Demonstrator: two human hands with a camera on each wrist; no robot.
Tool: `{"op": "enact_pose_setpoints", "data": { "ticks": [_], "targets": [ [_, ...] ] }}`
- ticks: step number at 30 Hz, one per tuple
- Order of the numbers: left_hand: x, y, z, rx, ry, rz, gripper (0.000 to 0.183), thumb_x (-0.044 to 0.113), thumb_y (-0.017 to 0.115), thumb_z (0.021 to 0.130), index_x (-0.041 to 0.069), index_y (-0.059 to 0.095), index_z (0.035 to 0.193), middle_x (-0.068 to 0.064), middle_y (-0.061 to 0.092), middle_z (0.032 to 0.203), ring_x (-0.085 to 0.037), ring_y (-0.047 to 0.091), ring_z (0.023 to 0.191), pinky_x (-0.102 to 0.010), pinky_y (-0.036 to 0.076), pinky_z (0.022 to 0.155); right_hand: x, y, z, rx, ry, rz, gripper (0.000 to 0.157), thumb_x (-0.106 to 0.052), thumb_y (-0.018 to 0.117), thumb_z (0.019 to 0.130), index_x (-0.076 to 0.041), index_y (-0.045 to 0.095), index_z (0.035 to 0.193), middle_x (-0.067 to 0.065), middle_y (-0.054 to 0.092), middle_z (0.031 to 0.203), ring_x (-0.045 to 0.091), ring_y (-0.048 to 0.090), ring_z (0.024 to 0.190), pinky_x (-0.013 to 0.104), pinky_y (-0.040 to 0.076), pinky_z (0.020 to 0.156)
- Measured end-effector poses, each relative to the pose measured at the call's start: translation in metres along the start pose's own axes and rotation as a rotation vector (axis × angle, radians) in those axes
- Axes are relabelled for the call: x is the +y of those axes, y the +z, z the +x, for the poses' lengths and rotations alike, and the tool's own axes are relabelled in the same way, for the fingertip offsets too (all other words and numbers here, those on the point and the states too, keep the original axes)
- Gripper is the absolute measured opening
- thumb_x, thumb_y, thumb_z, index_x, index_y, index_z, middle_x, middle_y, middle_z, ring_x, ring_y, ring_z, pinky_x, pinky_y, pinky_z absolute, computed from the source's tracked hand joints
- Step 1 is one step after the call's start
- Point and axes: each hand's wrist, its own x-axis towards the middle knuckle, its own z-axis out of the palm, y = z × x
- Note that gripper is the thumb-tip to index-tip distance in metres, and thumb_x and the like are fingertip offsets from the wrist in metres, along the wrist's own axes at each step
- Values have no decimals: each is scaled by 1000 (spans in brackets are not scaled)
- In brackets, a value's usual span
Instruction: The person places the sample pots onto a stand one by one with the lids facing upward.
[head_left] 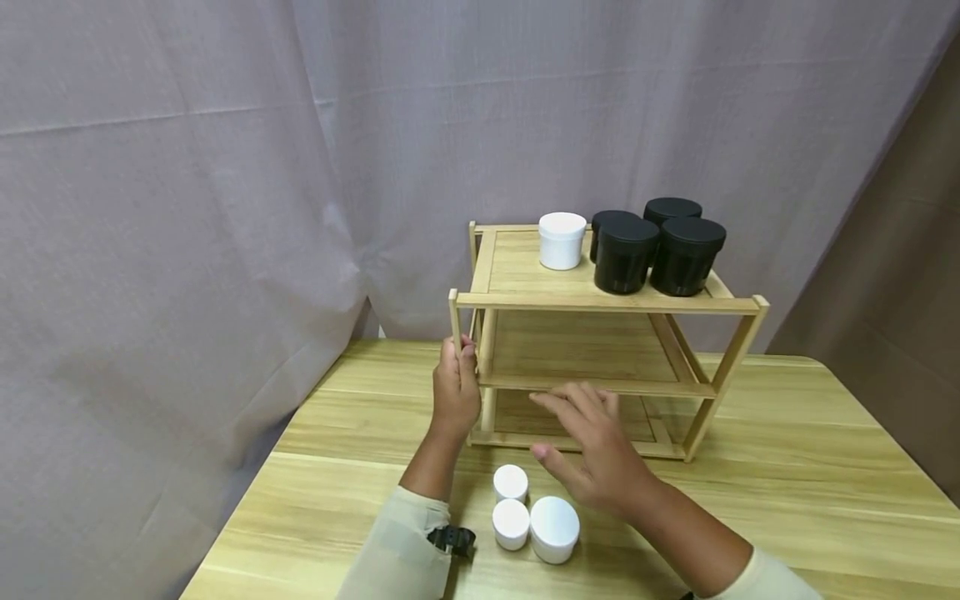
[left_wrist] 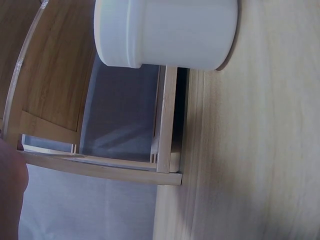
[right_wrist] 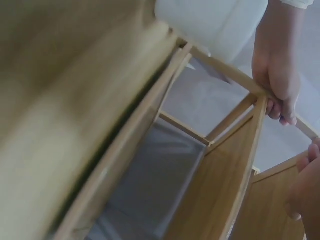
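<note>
A three-tier wooden shelf (head_left: 517,267) stands on the table. My left hand (head_left: 456,392) grips its front left post; the right wrist view shows those fingers curled round the wood. In front of the middle and lower tiers, my right hand (head_left: 600,450) hovers with fingers extended and thumb apart, holding nothing. Below it on the table are two small white jars (head_left: 511,525) and a larger white jar (head_left: 554,533), close together. A white jar (left_wrist: 170,32) fills the top of the left wrist view, beside the shelf's frame.
On the top tier, a white jar (head_left: 561,242) stands left of several black lidded jars (head_left: 621,258) grouped at the right. A grey curtain (head_left: 225,208) hangs behind and to the left of the wooden table (head_left: 337,433). A brown curtain (head_left: 885,292) hangs at the right.
</note>
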Motion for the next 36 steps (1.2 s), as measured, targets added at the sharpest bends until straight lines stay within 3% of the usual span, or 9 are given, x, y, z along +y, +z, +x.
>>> {"op": "enact_pose_setpoints", "data": {
  "ticks": [6, 16, 22, 27, 33, 36],
  "targets": [
    [1, 0, 1, 3, 6, 5, 27, 12, 43, 118, -12, 53, 115, -17, 50, 74, -8, 44, 65, -20, 39, 57, -2, 1, -21, -98, 139, 61, 49, -25, 76, 99, -10, 65, 145, 5, 64, 129, 19, 58, 120, 48, 25, 102],
    [0, 0, 0, 3, 19, 12, 23, 11, 43, 118, -9, 54, 115, -17, 50, 74, -8, 43, 65, -21, 39, 57, -1, 2, -41, -168, 259, 179, 45, -18, 78, 100, -17, 66, 143, -3, 64, 132, 15, 58, 121, 48, 26, 100],
    [0, 0, 0, -1, 19, 1, 22, 12, 42, 119, -6, 54, 115, -14, 48, 73, -7, 42, 64, -21, 40, 57, -4, 0, -44, -206, 361, 256, 36, -21, 76, 104, -20, 68, 139, -14, 63, 128, 16, 61, 121, 61, 34, 101],
    [0, -1, -1, -7, 15, 6, 20, 11, 41, 119, -4, 54, 115, -15, 49, 74, -7, 43, 64, -21, 41, 58, -4, -2, -48, -210, 412, 282, 35, -23, 76, 104, -23, 69, 138, -17, 64, 126, 13, 59, 118, 56, 37, 101],
    [-1, -2, -3, -9, 8, 5, 23, 12, 40, 119, -7, 53, 115, -16, 49, 75, -8, 43, 65, -21, 40, 58, 0, -2, -52, -242, 443, 275, 39, -31, 82, 100, -23, 70, 136, -18, 63, 123, 11, 58, 116, 65, 35, 104],
    [-1, 0, -1, -9, 15, 0, 25, 12, 40, 119, -10, 52, 115, -15, 48, 75, -8, 42, 66, -21, 40, 58, 3, -2, -53, -282, 462, 230, 47, -41, 87, 95, -25, 70, 135, -18, 62, 119, 13, 58, 112, 58, 36, 101]
  ]
}}
